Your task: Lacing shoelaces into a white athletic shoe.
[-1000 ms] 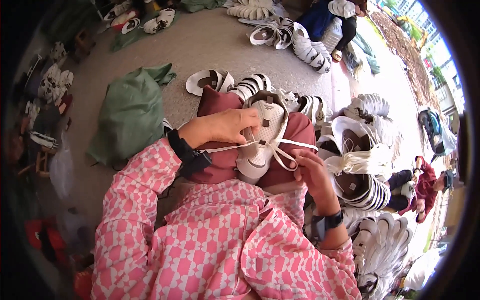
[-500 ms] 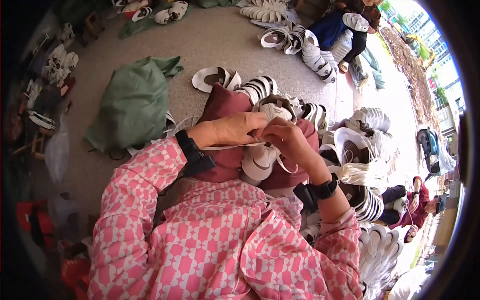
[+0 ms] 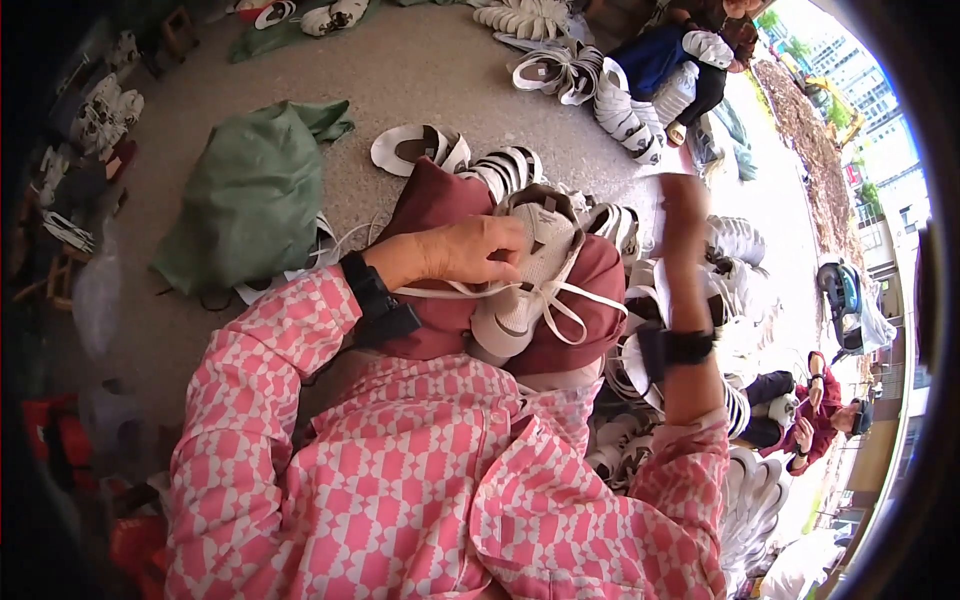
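A white lace-up shoe (image 3: 525, 285) lies on my lap, across my maroon trousers (image 3: 430, 205). My left hand (image 3: 465, 250) grips the shoe's upper from the left, fingers curled over it, with a black watch on the wrist. White laces (image 3: 585, 295) trail loose across the shoe and my knee. My right hand (image 3: 685, 215) is lifted off to the right of the shoe and is blurred by motion. Whether it holds a lace end is not clear. A black band sits on that wrist.
A green sack (image 3: 250, 195) lies on the gritty floor to my left. Piles of white shoes (image 3: 735, 250) crowd my right side and the far end (image 3: 600, 85). One person in blue (image 3: 660, 55) sits at the top; another in red (image 3: 825, 400) sits lower right.
My right hand has left the shoe and swung up and out to the right. My left hand stays clamped on the shoe, and the laces now lie slack.
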A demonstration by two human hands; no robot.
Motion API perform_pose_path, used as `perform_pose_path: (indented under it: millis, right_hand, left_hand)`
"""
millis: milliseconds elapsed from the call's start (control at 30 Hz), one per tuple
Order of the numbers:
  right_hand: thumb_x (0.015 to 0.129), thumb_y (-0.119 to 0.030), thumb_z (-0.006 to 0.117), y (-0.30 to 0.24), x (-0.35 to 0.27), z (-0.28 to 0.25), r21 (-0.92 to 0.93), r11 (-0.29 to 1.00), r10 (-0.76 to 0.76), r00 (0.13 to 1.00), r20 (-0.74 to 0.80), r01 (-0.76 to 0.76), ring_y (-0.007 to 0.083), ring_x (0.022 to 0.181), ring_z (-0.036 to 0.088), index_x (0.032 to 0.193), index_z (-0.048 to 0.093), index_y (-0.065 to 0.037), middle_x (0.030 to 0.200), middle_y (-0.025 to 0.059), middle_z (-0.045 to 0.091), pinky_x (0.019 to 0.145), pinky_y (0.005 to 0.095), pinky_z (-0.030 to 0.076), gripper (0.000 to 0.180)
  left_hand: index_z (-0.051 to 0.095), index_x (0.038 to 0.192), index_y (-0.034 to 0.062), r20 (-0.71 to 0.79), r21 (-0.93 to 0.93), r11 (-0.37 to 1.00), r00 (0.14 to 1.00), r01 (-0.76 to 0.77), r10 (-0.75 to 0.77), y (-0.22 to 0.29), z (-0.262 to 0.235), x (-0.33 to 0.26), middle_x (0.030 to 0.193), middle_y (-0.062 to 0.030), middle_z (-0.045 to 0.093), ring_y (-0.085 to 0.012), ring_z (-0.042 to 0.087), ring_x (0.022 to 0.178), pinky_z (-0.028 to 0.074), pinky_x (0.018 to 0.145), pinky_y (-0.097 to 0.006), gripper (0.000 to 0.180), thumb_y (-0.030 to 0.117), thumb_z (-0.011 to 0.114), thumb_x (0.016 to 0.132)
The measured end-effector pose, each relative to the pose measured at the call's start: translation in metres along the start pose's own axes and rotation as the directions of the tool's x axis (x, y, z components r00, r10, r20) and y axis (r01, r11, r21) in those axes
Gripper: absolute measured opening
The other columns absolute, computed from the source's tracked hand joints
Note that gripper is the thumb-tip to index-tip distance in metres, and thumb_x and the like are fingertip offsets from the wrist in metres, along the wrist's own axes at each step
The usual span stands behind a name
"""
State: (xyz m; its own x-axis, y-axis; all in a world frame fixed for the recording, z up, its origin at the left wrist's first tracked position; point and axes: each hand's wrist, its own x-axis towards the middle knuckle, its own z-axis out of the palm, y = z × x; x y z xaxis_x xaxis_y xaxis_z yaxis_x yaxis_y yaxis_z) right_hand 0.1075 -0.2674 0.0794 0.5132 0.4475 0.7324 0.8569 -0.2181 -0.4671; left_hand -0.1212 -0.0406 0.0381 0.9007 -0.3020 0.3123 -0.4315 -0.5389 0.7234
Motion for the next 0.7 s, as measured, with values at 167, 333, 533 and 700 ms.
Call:
perform_pose_path:
  millis: [167, 333, 533, 700]
  right_hand:
    - [0.089, -0.019, 0.064, 0.010, -0.007, -0.050, -0.148, 0.908, 0.397, 0.918, 0.006, -0.392, 0.0153, 0.058, 0.060, 0.090, 0.068, -0.003, 0.070, 0.0070, 0.066, 0.056, 0.0297, 0.047, 0.016]
    - [0.084, -0.013, 0.064, -0.059, -0.069, -0.019, 0.047, 0.995, 0.049, 0.853, 0.519, -0.085, 0.0264, 0.100, 0.057, 0.094, 0.068, -0.005, 0.103, 0.0103, 0.063, 0.089, 0.0376, 0.044, 0.013]
    - [0.089, -0.020, 0.062, -0.085, -0.103, -0.035, 0.105, 0.979, 0.073, 0.786, 0.614, -0.173, 0.0227, 0.094, 0.057, 0.097, 0.068, -0.003, 0.104, 0.0074, 0.063, 0.088, 0.0355, 0.042, 0.020]
    - [0.099, -0.028, 0.051, -0.099, -0.100, -0.066, 0.275, 0.441, 0.440, 0.473, 0.763, -0.854, 0.0074, 0.083, 0.054, 0.107, 0.065, 0.002, 0.094, 0.0036, 0.065, 0.078, 0.0258, 0.043, 0.034]
  left_hand:
    - [0.060, 0.082, 0.0048, -0.053, 0.218, 0.932, 0.957, 0.289, -0.284, 0.032, 0.005, 0.017, 0.090, -0.0119, 0.060, -0.0320, 0.062, 0.088, 0.049, 0.075, -0.042, 0.026, 0.030, 0.066, 0.082]
    - [0.063, 0.082, 0.0067, -0.197, 0.256, 0.934, 0.959, 0.249, -0.202, 0.021, 0.029, 0.015, 0.087, -0.0115, 0.060, -0.0302, 0.062, 0.086, 0.049, 0.075, -0.039, 0.024, 0.031, 0.066, 0.083]
    - [0.064, 0.085, 0.0038, -0.071, -0.439, 0.875, 0.963, 0.204, -0.260, 0.033, -0.003, 0.010, 0.085, -0.0047, 0.063, -0.0157, 0.060, 0.085, 0.045, 0.081, -0.029, 0.026, 0.027, 0.056, 0.095]
    - [0.060, 0.085, 0.0036, -0.226, -0.716, 0.697, 0.934, 0.033, -0.276, 0.064, -0.041, -0.004, 0.088, -0.0065, 0.065, -0.0138, 0.060, 0.088, 0.044, 0.089, -0.029, 0.035, 0.032, 0.048, 0.100]
